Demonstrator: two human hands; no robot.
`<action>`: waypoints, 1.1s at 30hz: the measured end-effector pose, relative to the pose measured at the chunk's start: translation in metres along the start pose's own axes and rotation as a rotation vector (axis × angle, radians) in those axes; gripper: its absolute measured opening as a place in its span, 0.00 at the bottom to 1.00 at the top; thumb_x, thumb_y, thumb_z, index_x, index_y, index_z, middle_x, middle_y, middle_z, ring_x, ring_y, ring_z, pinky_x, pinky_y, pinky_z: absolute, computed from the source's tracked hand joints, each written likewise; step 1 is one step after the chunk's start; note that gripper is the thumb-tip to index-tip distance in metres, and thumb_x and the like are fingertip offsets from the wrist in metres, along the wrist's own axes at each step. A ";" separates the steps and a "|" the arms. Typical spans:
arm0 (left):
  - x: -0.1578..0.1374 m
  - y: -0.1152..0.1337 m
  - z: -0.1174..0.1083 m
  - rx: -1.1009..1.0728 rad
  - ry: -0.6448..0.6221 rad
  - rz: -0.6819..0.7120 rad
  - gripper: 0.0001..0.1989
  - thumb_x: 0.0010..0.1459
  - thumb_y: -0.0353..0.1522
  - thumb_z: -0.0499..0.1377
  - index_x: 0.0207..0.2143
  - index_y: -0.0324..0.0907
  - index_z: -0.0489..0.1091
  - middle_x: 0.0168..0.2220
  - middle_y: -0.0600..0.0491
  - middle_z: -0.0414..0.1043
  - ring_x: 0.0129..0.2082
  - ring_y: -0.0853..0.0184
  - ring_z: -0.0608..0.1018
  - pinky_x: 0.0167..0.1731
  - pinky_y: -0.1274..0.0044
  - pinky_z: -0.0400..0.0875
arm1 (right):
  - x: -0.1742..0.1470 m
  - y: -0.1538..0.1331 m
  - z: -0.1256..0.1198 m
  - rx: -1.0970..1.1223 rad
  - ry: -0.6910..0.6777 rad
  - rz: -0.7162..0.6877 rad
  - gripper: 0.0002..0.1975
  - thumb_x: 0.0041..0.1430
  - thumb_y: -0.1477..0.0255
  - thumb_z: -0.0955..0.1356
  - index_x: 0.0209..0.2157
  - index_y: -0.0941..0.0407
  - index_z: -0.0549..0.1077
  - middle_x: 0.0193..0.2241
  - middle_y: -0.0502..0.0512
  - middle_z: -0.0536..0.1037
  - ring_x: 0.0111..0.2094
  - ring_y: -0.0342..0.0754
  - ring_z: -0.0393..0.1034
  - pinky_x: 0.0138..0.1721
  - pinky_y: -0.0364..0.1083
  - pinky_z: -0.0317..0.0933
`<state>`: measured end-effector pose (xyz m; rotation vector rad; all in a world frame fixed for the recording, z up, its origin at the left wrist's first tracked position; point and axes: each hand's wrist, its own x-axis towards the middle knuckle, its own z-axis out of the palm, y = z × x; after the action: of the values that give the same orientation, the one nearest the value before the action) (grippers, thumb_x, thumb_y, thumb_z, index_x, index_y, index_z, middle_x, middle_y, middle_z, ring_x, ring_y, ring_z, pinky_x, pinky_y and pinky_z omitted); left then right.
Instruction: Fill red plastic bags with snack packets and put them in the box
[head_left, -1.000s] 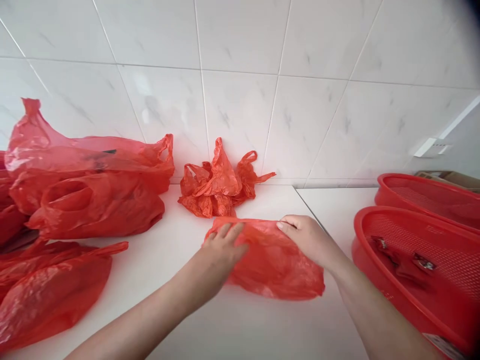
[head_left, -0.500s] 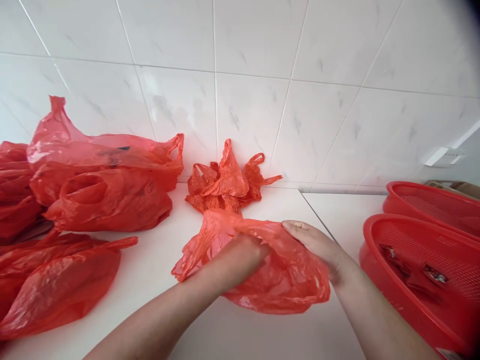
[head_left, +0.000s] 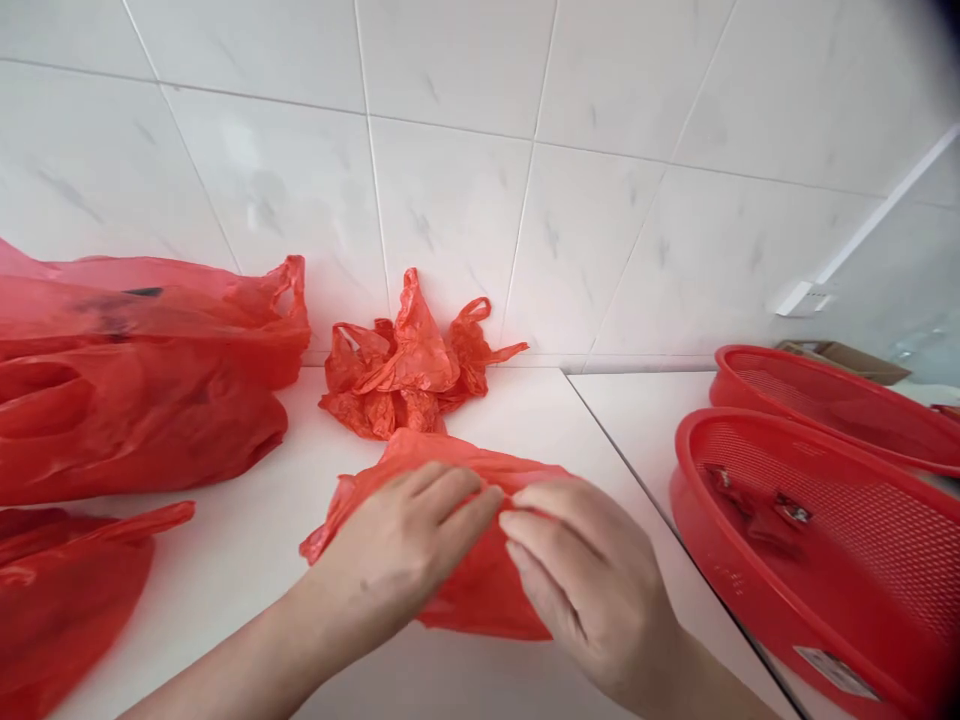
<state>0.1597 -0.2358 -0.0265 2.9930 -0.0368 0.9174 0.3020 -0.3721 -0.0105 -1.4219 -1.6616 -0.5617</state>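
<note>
A thin red plastic bag (head_left: 480, 595) lies on the white tabletop in front of me, partly hidden under both hands. My left hand (head_left: 416, 530) rests over its left part, with thumb and fingers pinched on the film near the bag's upper middle. From the other side my right hand (head_left: 592, 570) meets it, its curled fingertips gripping the same spot. The fingertips of the two hands nearly touch. Just behind the bag sits a crumpled heap of red plastic bags (head_left: 420, 365) against the wall.
Large filled red bags (head_left: 150, 400) stand at the left, another red bag (head_left: 75, 600) nearer me. On the right are a red perforated basket (head_left: 720, 540) holding a few small wrapped packets (head_left: 776, 520) and a second basket (head_left: 825, 385) behind it. A tiled wall (head_left: 450, 220) closes the back.
My left hand has come out from inside the bag's opening, and both hands now pinch its film together at the middle. The view has shifted to the right.
</note>
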 end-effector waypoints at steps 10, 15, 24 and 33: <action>-0.026 -0.058 -0.027 -0.234 -0.165 -0.656 0.18 0.54 0.29 0.59 0.49 0.48 0.71 0.52 0.46 0.70 0.48 0.52 0.74 0.45 0.64 0.68 | -0.041 0.060 0.028 -0.173 -0.694 0.200 0.23 0.48 0.83 0.67 0.47 0.52 0.72 0.49 0.55 0.69 0.48 0.53 0.63 0.50 0.55 0.60; -0.022 -0.062 -0.006 -1.387 -0.067 -0.887 0.07 0.57 0.32 0.57 0.32 0.41 0.75 0.32 0.51 0.77 0.33 0.65 0.78 0.37 0.75 0.71 | -0.050 0.079 0.031 -0.180 -0.797 0.294 0.32 0.41 0.83 0.67 0.51 0.49 0.71 0.54 0.54 0.67 0.51 0.55 0.58 0.53 0.55 0.55; -0.010 -0.047 0.019 -1.762 0.329 -1.291 0.10 0.60 0.34 0.56 0.40 0.37 0.73 0.35 0.47 0.78 0.31 0.66 0.79 0.32 0.76 0.76 | -0.034 0.086 0.037 -0.173 -0.708 0.236 0.31 0.45 0.89 0.59 0.48 0.53 0.74 0.58 0.53 0.64 0.59 0.51 0.53 0.59 0.53 0.52; -0.023 -0.052 0.057 -1.764 0.632 -1.349 0.11 0.64 0.31 0.51 0.41 0.41 0.72 0.38 0.51 0.78 0.30 0.69 0.80 0.28 0.78 0.78 | -0.022 0.047 -0.076 -0.293 -0.517 0.344 0.21 0.62 0.71 0.61 0.57 0.44 0.64 0.62 0.47 0.57 0.61 0.50 0.52 0.60 0.55 0.54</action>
<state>0.1741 -0.1847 -0.0870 0.6697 0.6420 0.7357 0.3698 -0.4326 0.0033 -2.1544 -1.7049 -0.2558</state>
